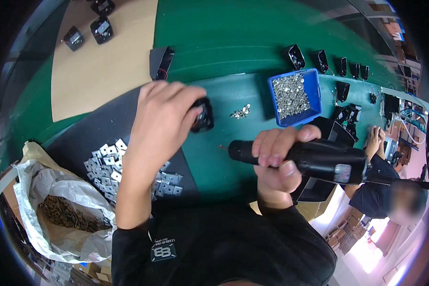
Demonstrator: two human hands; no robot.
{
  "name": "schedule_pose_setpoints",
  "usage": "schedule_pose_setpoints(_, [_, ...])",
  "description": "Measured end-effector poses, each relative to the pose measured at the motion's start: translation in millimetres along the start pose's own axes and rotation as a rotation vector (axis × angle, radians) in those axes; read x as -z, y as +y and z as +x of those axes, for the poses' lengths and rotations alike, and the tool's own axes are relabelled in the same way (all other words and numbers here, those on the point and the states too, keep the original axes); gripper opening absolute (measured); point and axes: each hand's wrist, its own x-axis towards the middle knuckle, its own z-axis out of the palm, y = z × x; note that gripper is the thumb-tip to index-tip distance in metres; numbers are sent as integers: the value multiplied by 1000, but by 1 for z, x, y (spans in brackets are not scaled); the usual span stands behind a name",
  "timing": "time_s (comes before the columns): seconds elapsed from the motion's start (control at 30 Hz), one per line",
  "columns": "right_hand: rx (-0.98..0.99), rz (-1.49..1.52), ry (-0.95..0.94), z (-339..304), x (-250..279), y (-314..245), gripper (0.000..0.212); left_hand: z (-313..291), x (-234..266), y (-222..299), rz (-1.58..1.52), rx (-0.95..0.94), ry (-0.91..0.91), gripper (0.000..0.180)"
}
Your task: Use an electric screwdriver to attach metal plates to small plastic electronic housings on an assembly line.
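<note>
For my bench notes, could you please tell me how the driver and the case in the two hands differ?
The driver is long and rounded, while the case looks short and compact. The right hand grips the driver; the left hand holds the case. Both are black.

Straight ahead on the surface [219,176], a heap of screws [241,112] lies between your left grip [167,103] and the bin [312,90], and there are more screws [290,97] in that bin! Behind it, cases [321,62] line up, running off to the right. Now on your left, plates [110,164] spread over the mat [112,121], a sack [38,183] beside them at your near left, and a board [124,62] behind, bearing more cases [102,31].
</note>
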Motion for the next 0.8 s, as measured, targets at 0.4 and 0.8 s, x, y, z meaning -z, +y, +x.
schedule_pose_setpoints(0.4, [189, 104, -92, 16, -11, -2, 45, -66, -19, -1, -153, 120, 68, 44])
schedule_pose_setpoints(0.8, [117, 155, -223, 13, -36, -1, 44, -82, -29, 6, -229, -93, 297, 17])
